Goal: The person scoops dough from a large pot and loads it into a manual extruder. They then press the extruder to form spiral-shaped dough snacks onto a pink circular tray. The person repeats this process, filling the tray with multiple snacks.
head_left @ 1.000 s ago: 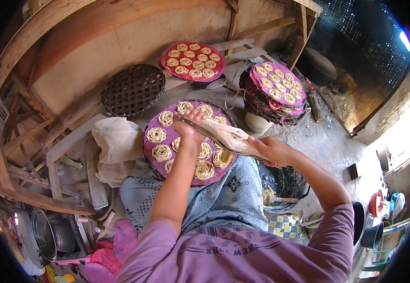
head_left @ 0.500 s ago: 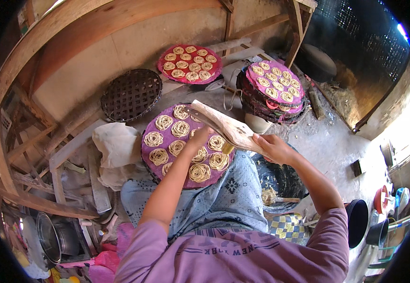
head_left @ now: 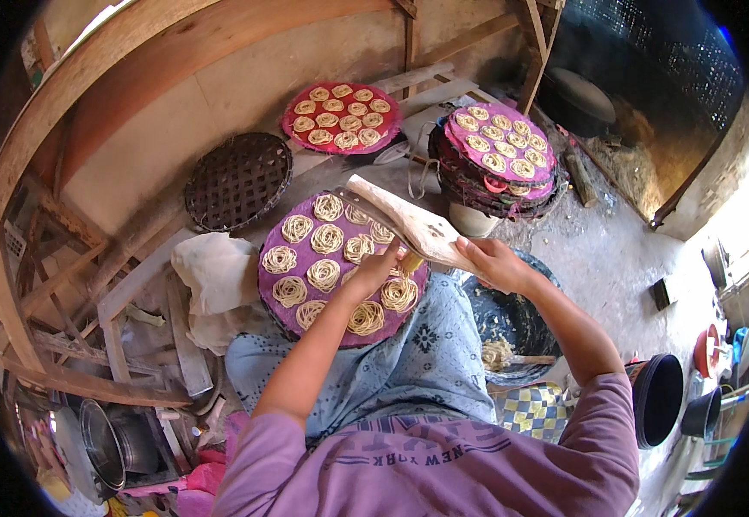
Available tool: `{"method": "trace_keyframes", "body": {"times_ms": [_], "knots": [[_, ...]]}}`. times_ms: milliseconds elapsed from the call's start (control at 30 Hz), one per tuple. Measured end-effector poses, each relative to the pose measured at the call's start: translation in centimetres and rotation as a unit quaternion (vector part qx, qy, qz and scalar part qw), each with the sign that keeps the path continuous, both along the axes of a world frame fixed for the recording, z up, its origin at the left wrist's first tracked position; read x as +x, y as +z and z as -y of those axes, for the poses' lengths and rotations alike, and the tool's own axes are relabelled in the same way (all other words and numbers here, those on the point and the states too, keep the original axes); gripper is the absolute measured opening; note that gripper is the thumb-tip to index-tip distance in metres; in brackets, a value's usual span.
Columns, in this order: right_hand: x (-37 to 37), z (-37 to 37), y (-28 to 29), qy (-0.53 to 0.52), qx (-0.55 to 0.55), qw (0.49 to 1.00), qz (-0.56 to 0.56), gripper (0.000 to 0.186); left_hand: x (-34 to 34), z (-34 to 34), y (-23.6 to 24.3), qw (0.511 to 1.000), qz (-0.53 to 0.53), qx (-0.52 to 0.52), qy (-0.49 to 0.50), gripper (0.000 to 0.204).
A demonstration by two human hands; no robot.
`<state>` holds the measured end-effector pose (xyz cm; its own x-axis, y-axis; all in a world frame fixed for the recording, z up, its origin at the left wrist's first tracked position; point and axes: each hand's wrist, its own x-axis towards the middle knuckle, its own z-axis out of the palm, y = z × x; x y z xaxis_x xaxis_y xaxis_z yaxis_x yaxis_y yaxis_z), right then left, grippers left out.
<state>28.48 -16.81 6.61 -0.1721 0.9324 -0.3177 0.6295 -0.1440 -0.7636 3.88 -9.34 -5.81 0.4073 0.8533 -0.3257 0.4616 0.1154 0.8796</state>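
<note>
Wooden press (head_left: 413, 215), slanting diagonally, far end leftward

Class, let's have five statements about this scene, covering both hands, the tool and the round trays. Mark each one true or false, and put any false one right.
1. The right hand grips one end of the wooden tool. True.
2. The left hand holds a black bucket. False: it is beside the tool's brass-coloured cylinder, above the purple mat.
3. Noodle nests lie on the purple mat. True.
4. The dark lattice tray is right of the red mat in the picture. False: it is to the left.
5. The stack of trays has noodle nests on top. True.
</note>
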Motion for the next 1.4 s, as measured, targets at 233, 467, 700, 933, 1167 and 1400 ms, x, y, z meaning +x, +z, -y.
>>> {"method": "trace_keyframes", "body": {"times_ms": [233, 467, 700, 933, 1167, 1400], "knots": [[0.6, 0.5, -0.4, -0.012, 0.009, 0.999, -0.039, 0.061, -1.8, 3.7, -0.3, 0.971, -0.009, 0.239, -0.002, 0.062], [0.6, 2.3, -0.2, -0.039, 0.025, 0.996, -0.07, 0.057, -3.0, 8.5, 0.9, 0.864, -0.24, 0.441, -0.015, 0.037], [3.0, 4.6, -2.9, -0.063, -0.009, 0.964, -0.26, 0.056, -5.0, 7.4, 1.9, 0.87, -0.228, 0.436, 0.045, 0.029], [4.4, 8.2, -8.2, -0.069, -0.141, 0.828, -0.538, 0.072, -3.6, 6.3, 1.3, 0.864, -0.249, 0.436, 0.03, 0.02], [5.8, 10.5, -10.8, -0.072, -0.145, 0.803, -0.573, 0.075, -3.0, 6.3, 1.7, 0.872, -0.281, 0.401, 0.007, 0.02], [6.5, 10.6, -11.2, -0.119, -0.137, 0.788, -0.588, 0.074, -1.8, 6.2, 2.3, 0.874, -0.217, 0.436, 0.001, 0.031]]}}
